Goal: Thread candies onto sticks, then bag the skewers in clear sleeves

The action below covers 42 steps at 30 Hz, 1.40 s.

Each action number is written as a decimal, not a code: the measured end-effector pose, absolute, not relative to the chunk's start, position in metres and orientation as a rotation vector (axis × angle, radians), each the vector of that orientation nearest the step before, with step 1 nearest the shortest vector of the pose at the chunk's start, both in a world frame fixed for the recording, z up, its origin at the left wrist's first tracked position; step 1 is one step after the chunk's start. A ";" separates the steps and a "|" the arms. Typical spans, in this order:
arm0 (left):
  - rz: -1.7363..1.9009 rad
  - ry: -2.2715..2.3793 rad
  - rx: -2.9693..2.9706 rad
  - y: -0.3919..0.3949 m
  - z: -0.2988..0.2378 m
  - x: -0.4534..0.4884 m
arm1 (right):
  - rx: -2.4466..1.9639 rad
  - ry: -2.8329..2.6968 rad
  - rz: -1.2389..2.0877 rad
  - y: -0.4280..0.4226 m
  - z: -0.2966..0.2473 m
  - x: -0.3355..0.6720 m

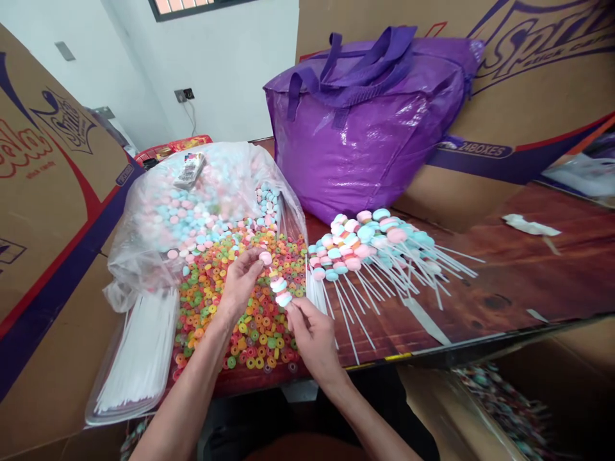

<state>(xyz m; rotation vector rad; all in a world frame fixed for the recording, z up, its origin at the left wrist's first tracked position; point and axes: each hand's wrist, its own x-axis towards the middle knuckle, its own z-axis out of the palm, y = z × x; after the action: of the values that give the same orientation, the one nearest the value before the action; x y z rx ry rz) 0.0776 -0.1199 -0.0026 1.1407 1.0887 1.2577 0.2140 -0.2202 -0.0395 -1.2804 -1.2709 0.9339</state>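
Cartons (528,96) and a purple bag (375,141) ring the surface (528,275) where, above heaped ring candies (250,320), the left hand (240,282) pinches a pink sweet (265,258) just over the part-loaded stick (280,291) gripped by the right hand (312,336), apparently needing alignment with its tip.

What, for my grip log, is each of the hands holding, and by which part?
The left hand pinches a pink candy at its rim; the right hand holds a candy stick, gripped just below the threaded candies.

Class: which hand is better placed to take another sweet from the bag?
Probably left: the left hand, pinching a pink sweet, is nearest the bag; the right hand holds the loaded stick.
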 end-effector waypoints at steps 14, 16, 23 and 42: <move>1.363 1.150 1.147 -0.142 -0.011 0.076 | -1.310 -1.347 0.910 -0.221 -0.043 0.208; 1.359 1.171 1.144 -0.143 -0.011 0.076 | -1.314 -1.354 0.921 -0.222 -0.043 0.207; 1.333 1.229 1.209 -0.145 -0.018 0.074 | -1.305 -1.346 0.922 -0.221 -0.046 0.205; 1.217 1.331 1.788 -0.157 -0.031 0.072 | -1.344 -1.319 0.865 -0.223 -0.053 0.201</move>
<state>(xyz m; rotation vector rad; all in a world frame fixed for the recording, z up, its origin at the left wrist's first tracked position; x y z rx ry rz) 0.0720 -0.1568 -0.0307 1.7884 1.3306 1.2169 0.2011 -0.2234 -0.0525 -1.3440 -1.3190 0.8647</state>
